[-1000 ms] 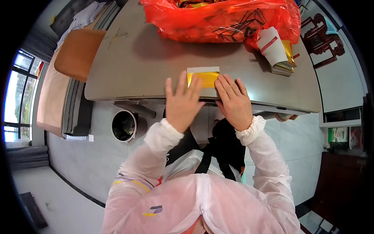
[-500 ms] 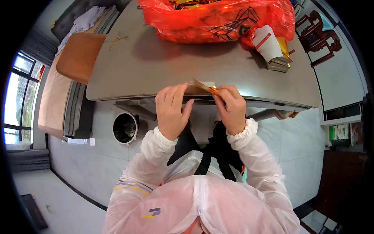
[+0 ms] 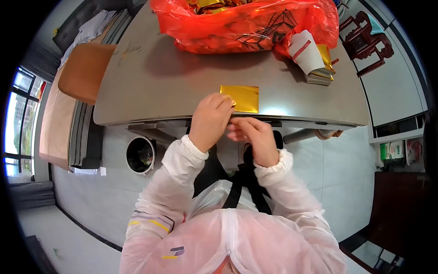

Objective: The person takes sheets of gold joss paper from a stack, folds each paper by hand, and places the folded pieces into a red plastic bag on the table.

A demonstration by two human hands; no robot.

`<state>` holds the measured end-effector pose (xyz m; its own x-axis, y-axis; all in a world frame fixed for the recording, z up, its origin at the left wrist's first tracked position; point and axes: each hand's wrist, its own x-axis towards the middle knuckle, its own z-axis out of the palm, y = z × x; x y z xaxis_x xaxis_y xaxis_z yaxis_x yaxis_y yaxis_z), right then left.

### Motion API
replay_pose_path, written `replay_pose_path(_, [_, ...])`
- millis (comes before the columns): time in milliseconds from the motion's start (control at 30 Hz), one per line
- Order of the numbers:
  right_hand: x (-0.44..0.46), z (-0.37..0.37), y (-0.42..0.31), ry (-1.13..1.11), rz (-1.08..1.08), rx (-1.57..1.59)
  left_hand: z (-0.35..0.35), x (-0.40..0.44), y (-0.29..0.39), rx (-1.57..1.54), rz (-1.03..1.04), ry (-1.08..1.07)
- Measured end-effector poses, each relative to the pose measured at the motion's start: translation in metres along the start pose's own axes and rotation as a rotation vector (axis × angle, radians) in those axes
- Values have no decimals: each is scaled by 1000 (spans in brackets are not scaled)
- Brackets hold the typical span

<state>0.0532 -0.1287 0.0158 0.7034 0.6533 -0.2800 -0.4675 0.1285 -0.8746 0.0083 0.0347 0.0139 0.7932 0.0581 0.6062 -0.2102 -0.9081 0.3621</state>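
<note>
A flat rectangular sheet of shiny gold foil paper (image 3: 245, 99) lies near the front edge of the grey table (image 3: 137, 98). My left hand (image 3: 211, 119) is at its lower left corner, fingers bent together and closed on that part of the sheet. Just below and to the right, my right hand (image 3: 258, 139) points left, its fingertips close to my left fingers at the table edge. Its fingers are curled and partly blurred, so whether anything is between them is unclear.
A large red plastic bag (image 3: 246, 29) with gold foil pieces sits at the table's back. Beside it stands a stack of gold paper (image 3: 319, 77) with a white wrapper (image 3: 305, 50). An orange-brown chair (image 3: 84, 73) is at the left, a waste bin (image 3: 140, 155) below.
The curled piece raised between both hands is no longer seen there; a gold sheet now lies flat on the table. My hands have come closer together, the right one moving left and down.
</note>
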Motion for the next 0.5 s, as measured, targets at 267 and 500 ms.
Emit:
replay_pose_path(267, [28, -32, -34, -2, -1151, -1250, -14, 5, -9, 17, 93, -118])
replay_pose_path(500, [44, -46, -38, -165, -1085, -1239, -13, 1, -17, -107, 44, -95])
